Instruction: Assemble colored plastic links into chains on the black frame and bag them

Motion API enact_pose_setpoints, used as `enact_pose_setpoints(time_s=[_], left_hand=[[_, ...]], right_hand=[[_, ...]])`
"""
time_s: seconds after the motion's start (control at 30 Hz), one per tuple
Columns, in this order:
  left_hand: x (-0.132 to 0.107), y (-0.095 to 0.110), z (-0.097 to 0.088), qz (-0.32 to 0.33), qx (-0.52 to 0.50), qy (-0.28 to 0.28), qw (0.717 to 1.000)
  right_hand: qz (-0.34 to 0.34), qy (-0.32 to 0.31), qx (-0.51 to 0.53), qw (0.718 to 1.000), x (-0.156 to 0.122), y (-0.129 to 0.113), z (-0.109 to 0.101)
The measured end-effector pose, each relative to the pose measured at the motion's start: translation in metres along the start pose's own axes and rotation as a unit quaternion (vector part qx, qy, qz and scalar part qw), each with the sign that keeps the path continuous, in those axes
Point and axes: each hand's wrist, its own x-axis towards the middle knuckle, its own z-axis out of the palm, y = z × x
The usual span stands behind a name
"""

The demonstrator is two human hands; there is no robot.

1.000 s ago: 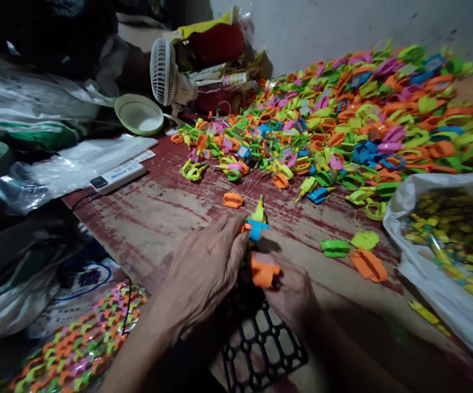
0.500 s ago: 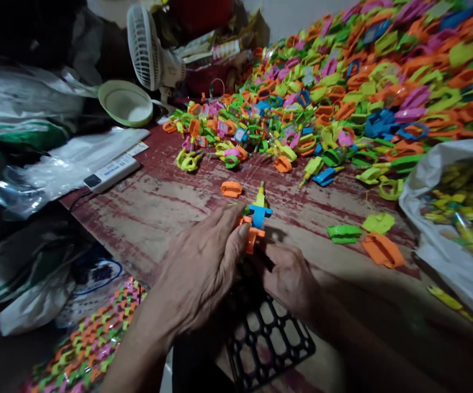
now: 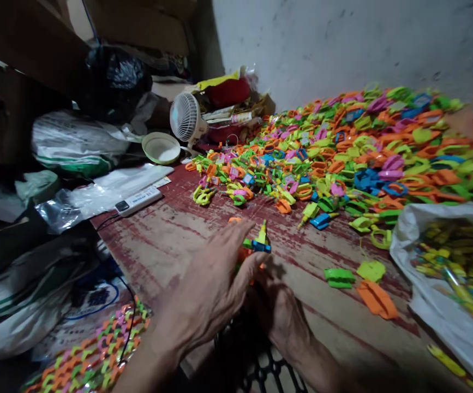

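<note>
My left hand (image 3: 207,284) lies over a small cluster of bright plastic pieces. A blue piece (image 3: 261,246) and a green piece (image 3: 247,243) show between its thumb and forefinger, with orange partly covered below. A yellow piece with a narrow tip (image 3: 262,232) stands up just beyond the blue one. Close under the left thumb, my right hand (image 3: 281,308) has its fingers curled in; what they hold is hidden. Beneath both hands is a black plastic grid tray (image 3: 275,376), mostly in shadow.
A large heap of coloured plastic pieces (image 3: 326,158) fills the table's back right. Loose green (image 3: 339,278), yellow (image 3: 371,271) and orange (image 3: 377,299) pieces lie right of my hands, by a white sack (image 3: 408,240). At left are a power strip (image 3: 140,201), bowl (image 3: 161,148) and fan (image 3: 186,117).
The view has tilted up, so the table sits lower and more wall shows. My left hand now covers more of the orange pieces, and the right hand has tucked closer beneath it.
</note>
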Motion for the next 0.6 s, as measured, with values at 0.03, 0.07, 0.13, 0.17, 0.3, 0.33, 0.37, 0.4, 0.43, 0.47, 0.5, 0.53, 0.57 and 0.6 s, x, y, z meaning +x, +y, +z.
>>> enact_pose_setpoints(time_s=[0.03, 0.07, 0.13, 0.17, 0.3, 0.33, 0.37, 0.4, 0.43, 0.47, 0.5, 0.53, 0.57, 0.6], left_hand=[[0.003, 0.001, 0.004, 0.016, 0.01, -0.032, 0.999], [0.005, 0.0, 0.01, 0.029, 0.016, -0.063, 0.997], [0.007, -0.003, 0.02, 0.049, 0.038, -0.103, 0.993], [0.007, -0.005, 0.025, 0.059, 0.053, -0.11, 0.991], [0.006, -0.009, 0.033, 0.054, 0.095, -0.111, 0.988], [0.006, -0.009, 0.033, 0.047, 0.1, -0.113, 0.987], [0.005, -0.009, 0.033, 0.042, 0.101, -0.112, 0.988], [0.005, -0.009, 0.033, 0.04, 0.095, -0.106, 0.989], [0.004, -0.009, 0.034, 0.042, 0.084, -0.098, 0.991], [0.004, -0.009, 0.034, 0.045, 0.069, -0.088, 0.993], [0.004, -0.009, 0.034, 0.044, 0.054, -0.078, 0.995], [0.005, -0.009, 0.033, 0.039, 0.04, -0.07, 0.996], [0.008, -0.009, 0.032, 0.032, 0.029, -0.067, 0.997], [0.011, -0.008, 0.03, 0.023, 0.022, -0.069, 0.997]], right_hand=[[0.009, -0.006, 0.003, 1.0, 0.0, 0.001, 0.001], [0.015, -0.008, 0.007, 1.0, 0.0, 0.002, 0.002], [0.002, -0.007, 0.015, 1.0, -0.001, 0.003, 0.005], [-0.009, -0.007, 0.014, 1.0, -0.001, 0.003, 0.007], [-0.056, -0.005, 0.011, 0.998, -0.007, 0.003, 0.011], [-0.054, -0.007, 0.011, 0.998, -0.009, 0.004, 0.01], [-0.046, -0.013, 0.007, 0.999, -0.01, 0.006, 0.007], [-0.035, -0.025, -0.003, 0.999, -0.01, 0.01, 0.001], [-0.021, -0.041, -0.02, 0.999, -0.007, 0.015, -0.007], [-0.002, -0.057, -0.05, 0.997, -0.002, 0.02, -0.018], [0.024, -0.066, -0.095, 0.993, 0.007, 0.026, -0.03], [0.055, -0.069, -0.148, 0.985, 0.018, 0.032, -0.043], [0.114, -0.047, -0.22, 0.968, 0.033, 0.039, -0.056], [0.179, -0.007, -0.3, 0.937, 0.048, 0.045, -0.068]])
